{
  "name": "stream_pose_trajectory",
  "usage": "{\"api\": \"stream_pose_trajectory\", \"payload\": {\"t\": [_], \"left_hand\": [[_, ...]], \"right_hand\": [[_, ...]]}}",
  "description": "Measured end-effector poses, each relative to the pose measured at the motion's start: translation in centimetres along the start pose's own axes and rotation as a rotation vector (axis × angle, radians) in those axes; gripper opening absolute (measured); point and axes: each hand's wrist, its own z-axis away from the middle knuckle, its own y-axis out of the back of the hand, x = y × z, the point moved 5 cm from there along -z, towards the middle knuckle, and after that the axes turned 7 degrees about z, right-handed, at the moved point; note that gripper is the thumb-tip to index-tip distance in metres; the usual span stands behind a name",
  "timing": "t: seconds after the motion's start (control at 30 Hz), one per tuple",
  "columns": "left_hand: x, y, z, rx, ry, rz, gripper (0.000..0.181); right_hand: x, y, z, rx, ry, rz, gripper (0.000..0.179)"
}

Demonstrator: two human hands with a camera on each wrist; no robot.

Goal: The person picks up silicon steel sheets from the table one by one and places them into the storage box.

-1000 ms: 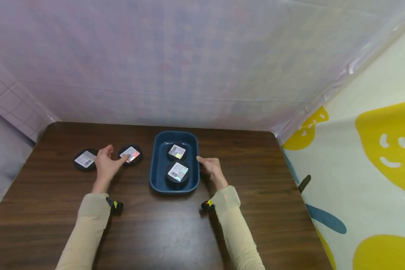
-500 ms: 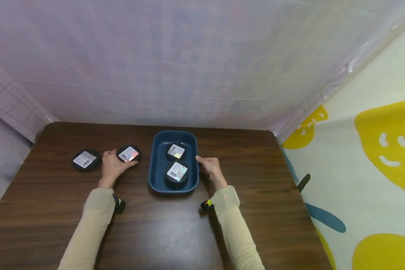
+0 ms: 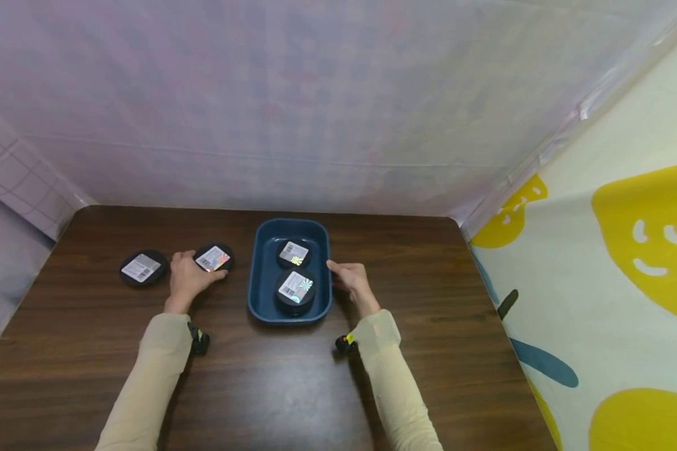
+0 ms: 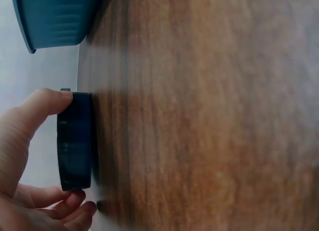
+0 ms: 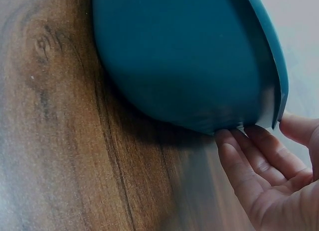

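Observation:
My left hand (image 3: 188,279) spans a round flat black container (image 3: 213,257) with a white label and shiny sticker. In the left wrist view the thumb is on one side of the black container (image 4: 75,141) and the fingertips touch the opposite side. My right hand (image 3: 350,283) holds the right side of a deep blue tray (image 3: 254,285). The right wrist view shows its thumb at the rim and the fingers against the outer wall of the tray (image 5: 174,57). Inside the tray lie a black container (image 3: 293,253) and, nearer, a taller-looking one (image 3: 295,290).
Another labelled black container (image 3: 143,268) lies on the brown wooden table (image 3: 282,388), left of my left hand. A pale hanging sheet (image 3: 293,125) borders the table's far edge. To the right hangs a cloth (image 3: 570,300) with yellow printed shapes.
My left hand has shifted right and its fingers have come around the nearer side of the right-hand loose container. My right hand stays at the tray.

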Motion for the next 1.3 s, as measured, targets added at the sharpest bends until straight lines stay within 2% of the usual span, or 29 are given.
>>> {"api": "stream_pose_trajectory", "payload": {"t": [0.17,0.33,0.53,0.73,0.9,1.07,1.2,1.3], "left_hand": [[0.0,0.3,-0.1,0.048,-0.011,0.048,0.087],[0.3,0.9,-0.2,0.141,-0.053,0.14,0.081],[1.3,2.2,-0.1,0.243,-0.107,0.244,0.078],[2.5,3.4,0.1,0.341,-0.15,0.386,0.076],[3.5,4.2,0.2,0.402,-0.208,0.47,0.073],[4.5,5.0,0.2,0.485,-0.287,0.516,0.07],[5.1,5.5,0.4,0.516,-0.317,0.559,0.066],[5.4,5.7,0.5,0.513,-0.32,0.592,0.064]], "right_hand": [[0.1,-0.1,0.2,0.0,0.006,-0.013,0.032],[0.1,-0.2,0.2,0.004,0.023,-0.02,0.03],[0.2,-0.2,0.1,0.008,0.02,-0.017,0.029],[0.2,-0.1,0.0,0.012,0.017,-0.009,0.031],[0.1,-0.1,0.1,0.012,0.019,-0.008,0.031],[0.1,-0.1,0.1,0.008,0.023,-0.011,0.032],[0.0,-0.2,0.1,0.002,0.03,-0.02,0.031],[0.0,-0.2,0.1,-0.001,0.028,-0.025,0.031]]}}
